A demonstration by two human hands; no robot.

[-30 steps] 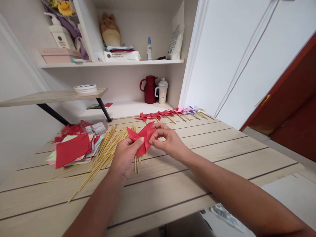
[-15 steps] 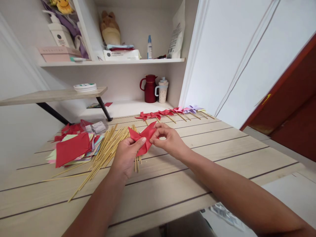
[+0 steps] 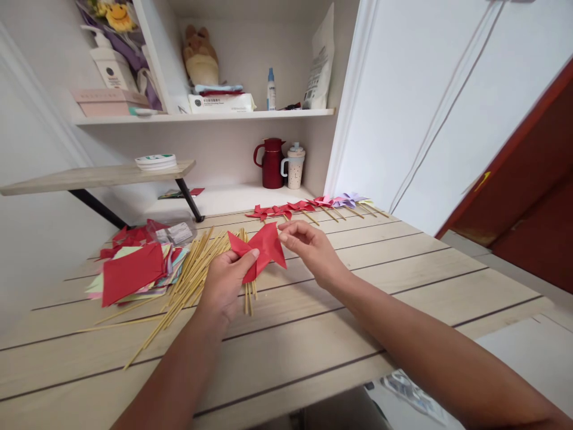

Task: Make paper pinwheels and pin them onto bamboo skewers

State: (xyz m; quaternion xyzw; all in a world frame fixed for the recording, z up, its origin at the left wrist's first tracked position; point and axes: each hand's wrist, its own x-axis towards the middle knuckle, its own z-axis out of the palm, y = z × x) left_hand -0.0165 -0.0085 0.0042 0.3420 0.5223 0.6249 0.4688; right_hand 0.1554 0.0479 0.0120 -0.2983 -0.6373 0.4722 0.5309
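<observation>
My left hand (image 3: pixel 226 278) pinches a red paper pinwheel (image 3: pixel 264 248), thumb on its front near the folded middle. The paper's points stick out to the upper left, the top right and the lower right. At the right edge of the paper is my right hand (image 3: pixel 311 245), its thumb and forefinger a little apart beside the top right point. Whether these fingertips touch the paper is hard to see. Thin wooden sticks (image 3: pixel 185 292) lie in a loose pile under and left of my left hand.
On the left lies a stack of coloured paper squares (image 3: pixel 133 276), with a clear plastic packet (image 3: pixel 179 232) behind. Along the back edge runs a row of finished pinwheels (image 3: pixel 299 206) on sticks. A red jug (image 3: pixel 272 164) and a cup (image 3: pixel 295 167) stand behind; a small raised shelf (image 3: pixel 98 175) is at left.
My right hand has let go of the paper's right point and drawn slightly right. That point now spreads out to the lower right. The left hand keeps its hold.
</observation>
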